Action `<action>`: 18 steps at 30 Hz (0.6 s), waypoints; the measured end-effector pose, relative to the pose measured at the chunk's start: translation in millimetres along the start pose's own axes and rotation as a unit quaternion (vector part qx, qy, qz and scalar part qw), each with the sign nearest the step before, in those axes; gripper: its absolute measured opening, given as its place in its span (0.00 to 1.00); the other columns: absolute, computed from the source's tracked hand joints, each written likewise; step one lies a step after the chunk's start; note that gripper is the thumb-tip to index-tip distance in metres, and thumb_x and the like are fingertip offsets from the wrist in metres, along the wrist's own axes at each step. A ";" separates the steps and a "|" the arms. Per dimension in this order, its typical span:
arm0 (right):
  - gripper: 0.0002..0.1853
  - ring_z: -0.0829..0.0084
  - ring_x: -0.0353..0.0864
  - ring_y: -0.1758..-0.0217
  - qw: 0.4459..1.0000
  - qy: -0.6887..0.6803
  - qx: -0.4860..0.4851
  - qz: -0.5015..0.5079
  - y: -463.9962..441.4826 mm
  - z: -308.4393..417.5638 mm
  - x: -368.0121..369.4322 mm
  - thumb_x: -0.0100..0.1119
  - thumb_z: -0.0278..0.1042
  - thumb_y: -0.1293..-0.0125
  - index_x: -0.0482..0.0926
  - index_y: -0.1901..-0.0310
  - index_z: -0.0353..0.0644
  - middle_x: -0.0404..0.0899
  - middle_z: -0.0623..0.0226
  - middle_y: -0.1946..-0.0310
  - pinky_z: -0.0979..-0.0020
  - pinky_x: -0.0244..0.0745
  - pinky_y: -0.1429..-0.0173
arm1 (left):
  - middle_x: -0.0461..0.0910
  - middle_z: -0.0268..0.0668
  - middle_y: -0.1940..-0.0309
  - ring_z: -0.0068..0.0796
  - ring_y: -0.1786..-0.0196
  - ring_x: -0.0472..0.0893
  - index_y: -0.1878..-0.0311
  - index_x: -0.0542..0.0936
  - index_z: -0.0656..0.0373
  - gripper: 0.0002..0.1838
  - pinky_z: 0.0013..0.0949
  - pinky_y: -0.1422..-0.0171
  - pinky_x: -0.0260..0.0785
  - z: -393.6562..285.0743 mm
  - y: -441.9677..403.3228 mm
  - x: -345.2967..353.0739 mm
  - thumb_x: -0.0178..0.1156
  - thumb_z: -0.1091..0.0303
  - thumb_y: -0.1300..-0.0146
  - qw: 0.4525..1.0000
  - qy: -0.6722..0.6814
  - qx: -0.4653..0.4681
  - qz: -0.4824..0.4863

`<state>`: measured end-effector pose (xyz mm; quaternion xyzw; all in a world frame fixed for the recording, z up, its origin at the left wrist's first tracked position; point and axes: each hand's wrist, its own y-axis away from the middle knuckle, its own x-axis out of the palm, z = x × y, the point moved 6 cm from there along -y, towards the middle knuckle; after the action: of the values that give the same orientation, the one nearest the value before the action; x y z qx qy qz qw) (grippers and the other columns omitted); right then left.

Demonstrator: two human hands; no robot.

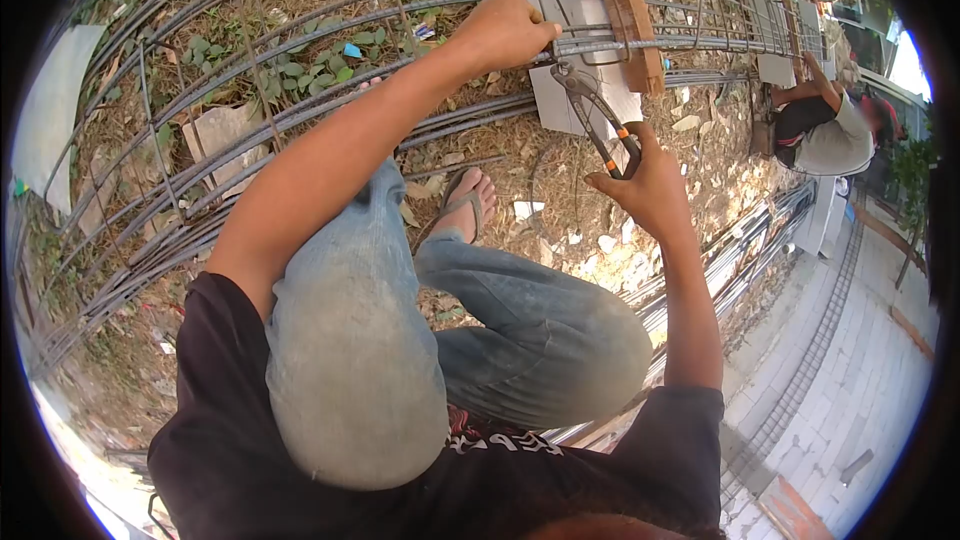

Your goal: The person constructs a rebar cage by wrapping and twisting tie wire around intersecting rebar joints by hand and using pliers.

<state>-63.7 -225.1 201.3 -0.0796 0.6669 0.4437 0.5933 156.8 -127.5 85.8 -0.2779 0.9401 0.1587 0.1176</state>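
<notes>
Pliers meet steel at the lower edge of a white board.
From where I stand, the rebar cage (600, 46) sweeps in from the left, and the left hand (505, 32) is closed around it, probably to steady it; what its fingertips pinch is hidden. The pliers (590, 103) slant over the lower edge of the white board (556, 112), head up against the bars, beside a timber (643, 68); both supports seemingly keep the cage off the ground. The right hand (655, 180) grips the orange-banded handles, perhaps low for leverage. Farther right, another person (835, 135) crouches.
</notes>
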 end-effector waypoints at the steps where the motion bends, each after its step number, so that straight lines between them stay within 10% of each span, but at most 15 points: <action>1: 0.33 0.62 0.86 0.67 0.999 0.044 0.003 -0.026 3.7 1.7 -1.7 0.80 0.38 0.44 0.77 0.37 0.40 0.84 0.63 0.70 0.60 0.80 0.63 | 0.79 0.40 0.80 0.26 0.75 0.73 0.60 0.91 0.66 0.23 0.41 0.65 0.67 1.6 -0.7 1.5 0.65 0.50 0.29 1.000 0.007 0.002 -0.006; 4: 0.33 0.58 0.84 0.50 0.925 0.184 -0.195 -0.269 20.9 3.2 -9.4 0.76 0.37 0.41 0.77 0.34 0.45 0.84 0.60 0.52 0.58 0.79 0.53 | 0.80 0.40 0.79 0.26 0.74 0.74 0.60 0.90 0.67 0.23 0.40 0.64 0.67 2.1 -0.6 2.2 0.65 0.51 0.29 1.000 0.007 -0.001 -0.005; 8: 0.30 0.54 0.81 0.45 0.895 0.219 -0.242 -0.304 21.9 8.0 -16.5 0.70 0.34 0.36 0.76 0.33 0.40 0.80 0.58 0.46 0.57 0.78 0.44 | 0.82 0.39 0.78 0.26 0.74 0.75 0.59 0.90 0.67 0.23 0.39 0.64 0.68 9.1 -4.8 4.4 0.66 0.51 0.29 1.000 0.008 -0.005 0.000; 12: 0.23 0.51 0.84 0.54 0.933 0.177 -0.201 -0.239 17.8 -0.1 -0.4 0.69 0.37 0.32 0.78 0.38 0.36 0.83 0.54 0.51 0.55 0.80 0.51 | 0.81 0.50 0.79 0.44 0.74 0.81 0.71 0.86 0.69 0.27 0.49 0.59 0.75 7.4 -4.2 4.6 0.64 0.49 0.30 0.999 0.027 0.013 -0.033; 16: 0.20 0.54 0.79 0.78 0.992 -0.095 -0.082 0.016 -8.1 -27.0 29.1 0.61 0.46 0.22 0.83 0.49 0.33 0.82 0.59 0.74 0.57 0.79 0.66 | 0.84 0.39 0.75 0.26 0.72 0.77 0.59 0.90 0.67 0.23 0.37 0.62 0.71 2.4 -1.8 0.6 0.66 0.51 0.30 1.000 -0.009 -0.010 0.007; 18: 0.24 0.66 0.80 0.78 0.901 -0.382 -0.007 0.203 -12.1 -33.5 47.3 0.56 0.50 0.19 0.83 0.48 0.31 0.80 0.63 0.74 0.64 0.79 0.68 | 0.86 0.39 0.73 0.26 0.70 0.79 0.59 0.90 0.67 0.23 0.37 0.60 0.72 1.6 -1.4 -0.3 0.66 0.51 0.30 0.999 -0.027 -0.017 0.022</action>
<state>-93.6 -235.3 151.2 0.2291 0.3875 0.5558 0.6989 158.0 -127.9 84.1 -0.2552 0.9395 0.1848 0.1343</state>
